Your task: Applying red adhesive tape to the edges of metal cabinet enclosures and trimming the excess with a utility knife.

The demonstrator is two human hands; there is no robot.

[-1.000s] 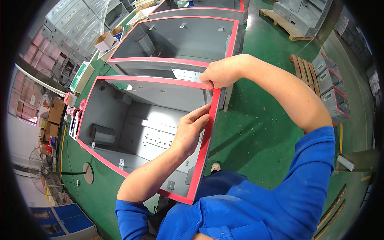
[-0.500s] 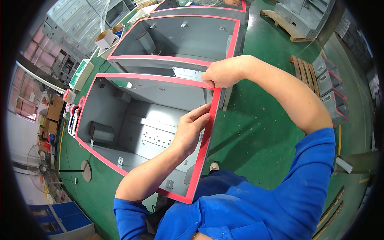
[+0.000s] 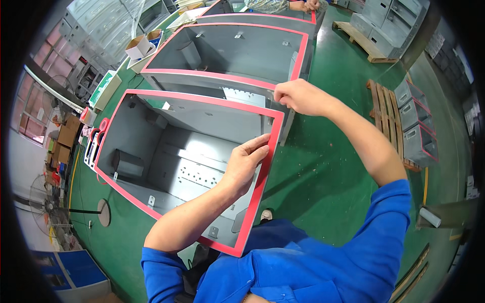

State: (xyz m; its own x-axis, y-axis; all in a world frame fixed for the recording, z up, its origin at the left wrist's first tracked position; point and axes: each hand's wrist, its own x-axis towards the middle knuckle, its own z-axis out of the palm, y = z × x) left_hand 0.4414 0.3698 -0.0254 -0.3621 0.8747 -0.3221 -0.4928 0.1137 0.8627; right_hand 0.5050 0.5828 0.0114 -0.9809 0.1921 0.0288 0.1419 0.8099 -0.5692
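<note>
A grey metal cabinet (image 3: 202, 136) lies in front of me with its open side up, its rim edged with a red strip (image 3: 256, 194). My left hand (image 3: 242, 166) reaches over the opening, fingers stretched out, their tips resting on the strip along the right rim near the far corner. My right hand (image 3: 300, 97) is just beyond that corner, by the near right corner of a second grey cabinet (image 3: 232, 50). Its fingers are curled in a pinch; what they hold, if anything, cannot be made out. The second cabinet has the same red edging.
At the far end a person's hands (image 3: 305, 6) are at a third cabinet. Scissors (image 3: 103, 125) and a red tape roll (image 3: 87, 117) sit left of the near cabinet. Right stand a wooden pallet (image 3: 385, 113) and small grey boxes (image 3: 420, 144); a fan (image 3: 48, 206) stands left.
My right hand has come off the near cabinet's far right corner and moved slightly right. My left hand stays on the right rim. The other person's hands show more fully.
</note>
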